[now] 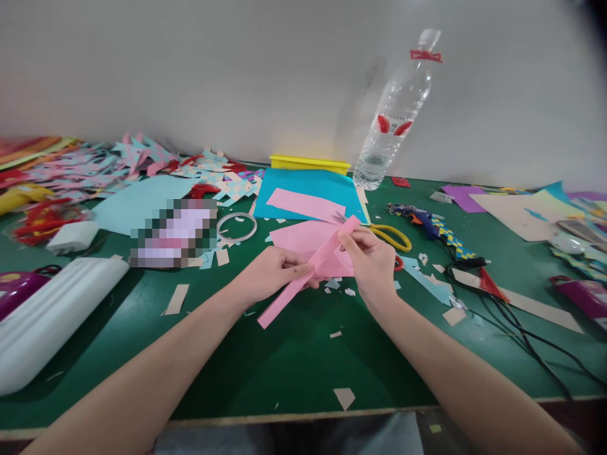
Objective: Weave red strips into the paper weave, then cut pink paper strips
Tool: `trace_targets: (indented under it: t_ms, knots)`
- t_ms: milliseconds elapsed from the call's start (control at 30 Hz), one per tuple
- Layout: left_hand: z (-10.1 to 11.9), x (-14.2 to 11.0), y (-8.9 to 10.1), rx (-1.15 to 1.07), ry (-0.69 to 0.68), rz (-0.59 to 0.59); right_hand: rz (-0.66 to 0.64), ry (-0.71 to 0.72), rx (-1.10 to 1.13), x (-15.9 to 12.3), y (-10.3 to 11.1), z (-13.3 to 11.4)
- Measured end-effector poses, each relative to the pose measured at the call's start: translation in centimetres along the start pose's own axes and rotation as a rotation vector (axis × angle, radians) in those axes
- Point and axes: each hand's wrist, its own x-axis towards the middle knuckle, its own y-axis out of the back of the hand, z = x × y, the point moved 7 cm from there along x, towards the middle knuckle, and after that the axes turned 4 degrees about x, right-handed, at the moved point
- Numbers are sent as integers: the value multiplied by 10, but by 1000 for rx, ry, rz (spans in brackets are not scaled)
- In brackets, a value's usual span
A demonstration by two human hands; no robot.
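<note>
A narrow pink paper strip (284,302) runs slantwise between my two hands, above the table. My left hand (279,270) pinches it near the middle with thumb and fingers. Near its upper end, my right hand (372,256) grips the same strip, fingers closed. Behind the hands lies a pink paper sheet (294,235), partly covered by them. Beyond it, a pink paper piece (303,203) rests on a blue sheet (313,180). Scissors with yellow handles (396,237) lie just past my right hand; another red handle (399,262) shows beside it.
A water bottle (396,114) leans against the wall. A glue gun (420,218) and black cables (516,328) lie at right. On the left are a tape ring (237,227), a blurred-out phone (173,234), a long white object (61,322) and woven paper pieces (142,151). Paper scraps dot the green table (294,379).
</note>
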Motion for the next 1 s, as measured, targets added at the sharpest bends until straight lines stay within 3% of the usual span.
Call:
trace_targets:
  t_ms: [67,200,267,533,767,1000]
  knots:
    - [1,0,1,-14,-20,11,-72,-68,47,-1,-6,2]
    - [3,0,1,-41,-60,26,-367,-299,100,-11,-30,11]
    - [4,1,0,-37,-70,28,-424,-360,80,-16,-36,15]
    - [9,1,-2,47,-98,1,-391,-298,74,-15,-33,19]
    - [1,3,-2,10,-30,88,-383,-235,-17,-15,-34,11]
    - [5,4,-4,-14,-42,64,-386,-213,-24,-17,-35,10]
